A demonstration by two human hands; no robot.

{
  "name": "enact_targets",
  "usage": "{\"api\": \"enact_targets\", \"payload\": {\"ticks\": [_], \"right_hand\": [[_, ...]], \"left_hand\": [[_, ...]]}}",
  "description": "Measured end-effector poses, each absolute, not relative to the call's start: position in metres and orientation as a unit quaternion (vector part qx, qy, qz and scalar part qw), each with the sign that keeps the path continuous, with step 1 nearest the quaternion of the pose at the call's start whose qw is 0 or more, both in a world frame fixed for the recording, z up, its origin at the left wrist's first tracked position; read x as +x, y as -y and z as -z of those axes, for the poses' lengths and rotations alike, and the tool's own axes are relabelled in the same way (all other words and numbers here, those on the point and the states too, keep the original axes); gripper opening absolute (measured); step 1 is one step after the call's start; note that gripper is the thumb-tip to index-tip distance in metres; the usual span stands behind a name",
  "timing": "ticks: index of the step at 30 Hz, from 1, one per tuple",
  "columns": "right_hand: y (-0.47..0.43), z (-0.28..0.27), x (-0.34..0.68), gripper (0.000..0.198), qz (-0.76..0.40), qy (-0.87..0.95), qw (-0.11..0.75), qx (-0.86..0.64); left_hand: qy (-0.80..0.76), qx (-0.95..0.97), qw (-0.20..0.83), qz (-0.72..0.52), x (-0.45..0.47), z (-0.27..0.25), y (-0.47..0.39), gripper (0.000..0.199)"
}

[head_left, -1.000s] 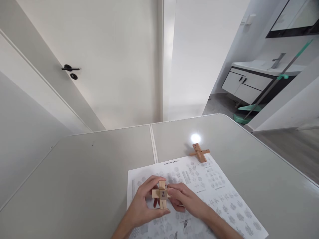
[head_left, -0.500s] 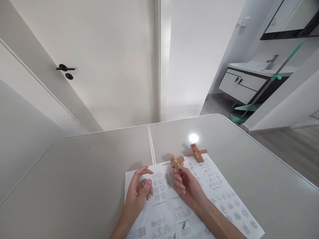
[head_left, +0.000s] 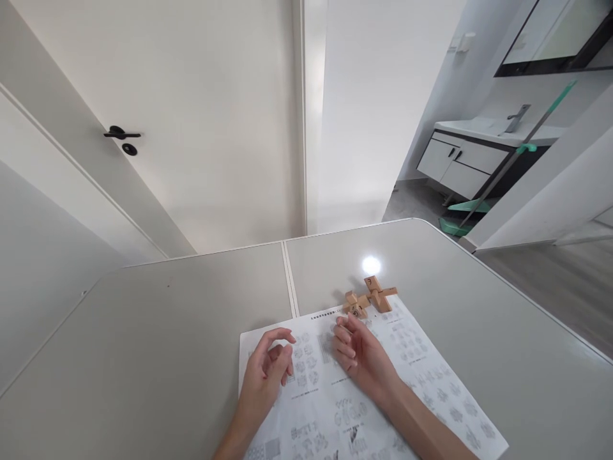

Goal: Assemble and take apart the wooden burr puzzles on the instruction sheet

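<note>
My left hand (head_left: 267,367) rests over the left part of a printed sheet (head_left: 345,390), its fingers loosely bent and apart with nothing in them. My right hand (head_left: 361,358) hovers above the sheet's middle, fingers half curled and holding nothing. Just beyond its fingertips a small wooden interlocking puzzle (head_left: 355,305) lies at the sheet's top edge. Beside that one, on the right, sits a larger cross-shaped wooden puzzle (head_left: 379,294) with a dark mark on one arm. The two puzzles are close together, perhaps touching.
A grey table (head_left: 143,358) with a white seam (head_left: 290,275) lies under everything. Beyond its far edge is a closed white door (head_left: 215,128). To the right, a washbasin cabinet (head_left: 462,160) and a green broom and dustpan (head_left: 460,225) stand in another room.
My right hand has let go of the smaller puzzle, which now lies to the right, by the cross-shaped one. My left hand has hardly moved.
</note>
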State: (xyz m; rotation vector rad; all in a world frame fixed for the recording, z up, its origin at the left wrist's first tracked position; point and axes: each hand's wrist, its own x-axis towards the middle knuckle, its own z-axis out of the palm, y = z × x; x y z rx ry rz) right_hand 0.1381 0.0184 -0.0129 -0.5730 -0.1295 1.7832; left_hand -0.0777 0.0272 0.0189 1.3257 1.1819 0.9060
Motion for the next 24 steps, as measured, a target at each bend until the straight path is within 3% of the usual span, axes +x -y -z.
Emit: {"api": "enact_targets", "payload": {"ticks": [7, 24], "right_hand": [[-0.01, 0.0, 0.13, 0.035, -0.766, 0.209, 0.517, -0.319], [-0.013, 0.008, 0.129, 0.029, -0.763, 0.225, 0.514, -0.321]], "left_hand": [[-0.502, 0.568, 0.538, -0.368, -0.078, -0.007, -0.029, 0.03], [-0.497, 0.584, 0.533, -0.358, -0.079, 0.002, -0.031, 0.027]]}}
